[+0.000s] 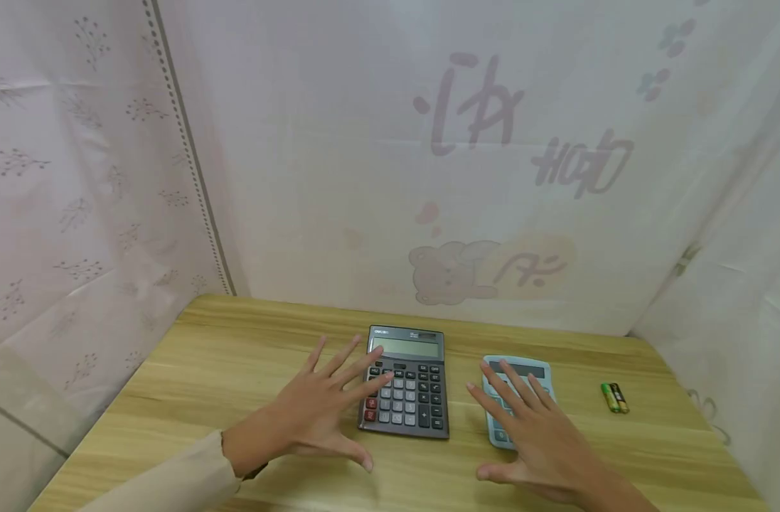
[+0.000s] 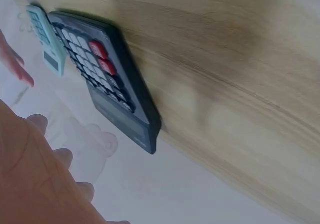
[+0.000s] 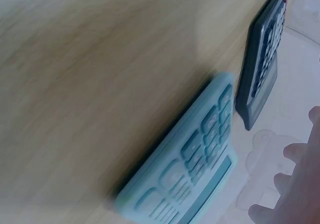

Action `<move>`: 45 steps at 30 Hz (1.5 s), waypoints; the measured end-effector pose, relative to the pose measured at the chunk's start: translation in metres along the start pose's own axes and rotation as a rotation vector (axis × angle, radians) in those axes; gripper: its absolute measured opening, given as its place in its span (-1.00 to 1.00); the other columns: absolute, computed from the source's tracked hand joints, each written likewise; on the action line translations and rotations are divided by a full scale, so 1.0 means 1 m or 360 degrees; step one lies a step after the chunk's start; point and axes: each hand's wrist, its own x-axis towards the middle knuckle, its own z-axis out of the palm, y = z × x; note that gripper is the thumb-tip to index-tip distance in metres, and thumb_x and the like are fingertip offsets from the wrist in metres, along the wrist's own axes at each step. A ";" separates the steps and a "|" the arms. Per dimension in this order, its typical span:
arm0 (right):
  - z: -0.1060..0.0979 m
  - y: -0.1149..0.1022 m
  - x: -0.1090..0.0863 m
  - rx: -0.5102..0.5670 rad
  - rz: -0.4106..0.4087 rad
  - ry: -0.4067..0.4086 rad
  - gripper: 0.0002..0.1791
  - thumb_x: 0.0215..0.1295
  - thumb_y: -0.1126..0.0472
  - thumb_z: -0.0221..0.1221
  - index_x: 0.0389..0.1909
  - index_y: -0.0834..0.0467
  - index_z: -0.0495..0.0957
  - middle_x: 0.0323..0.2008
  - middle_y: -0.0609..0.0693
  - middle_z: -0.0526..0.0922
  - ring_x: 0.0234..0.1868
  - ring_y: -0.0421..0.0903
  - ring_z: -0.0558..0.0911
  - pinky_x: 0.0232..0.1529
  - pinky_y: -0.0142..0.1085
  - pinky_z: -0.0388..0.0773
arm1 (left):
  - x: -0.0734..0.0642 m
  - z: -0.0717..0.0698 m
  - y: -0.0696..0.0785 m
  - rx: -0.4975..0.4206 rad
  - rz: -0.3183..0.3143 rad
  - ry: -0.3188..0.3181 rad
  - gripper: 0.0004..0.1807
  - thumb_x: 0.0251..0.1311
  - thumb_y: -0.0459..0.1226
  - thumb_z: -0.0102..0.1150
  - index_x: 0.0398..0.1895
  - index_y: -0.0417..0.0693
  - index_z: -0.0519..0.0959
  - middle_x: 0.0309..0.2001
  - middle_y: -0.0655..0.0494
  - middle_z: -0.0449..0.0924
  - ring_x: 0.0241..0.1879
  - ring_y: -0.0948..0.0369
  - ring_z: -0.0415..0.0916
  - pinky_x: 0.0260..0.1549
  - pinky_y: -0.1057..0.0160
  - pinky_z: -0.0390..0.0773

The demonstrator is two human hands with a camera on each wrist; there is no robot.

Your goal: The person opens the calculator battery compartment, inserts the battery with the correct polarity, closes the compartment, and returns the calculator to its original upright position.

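Observation:
A dark grey calculator (image 1: 405, 387) with white, black and two red keys lies face up on the wooden table, its display toward the back. My left hand (image 1: 316, 409) hovers over its left side with fingers spread, holding nothing. To the right lies a smaller light blue calculator (image 1: 497, 419), partly hidden in the head view by my right hand (image 1: 543, 434), which is held above it with spread fingers. In the right wrist view the light blue calculator (image 3: 185, 159) shows whole keys and a gap from the hand. Two batteries (image 1: 614, 397) lie side by side farther right.
The wooden table (image 1: 236, 355) meets a pale printed curtain (image 1: 332, 178) along its back edge. More curtain hangs at the left (image 1: 76, 213) and right sides, close to the table's edges.

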 end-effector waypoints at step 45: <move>-0.013 0.046 -0.018 0.0727 0.0766 -0.0025 -0.03 0.64 -0.03 0.21 0.83 0.07 -0.12 0.72 0.41 -0.02 0.67 0.55 -0.03 0.41 0.66 0.00 | 0.018 0.005 0.000 -0.1430 -0.0520 0.0107 0.17 0.43 0.24 0.34 0.86 0.25 -0.16 0.82 0.02 -0.22 0.75 -0.20 -0.29 0.52 -0.57 -0.09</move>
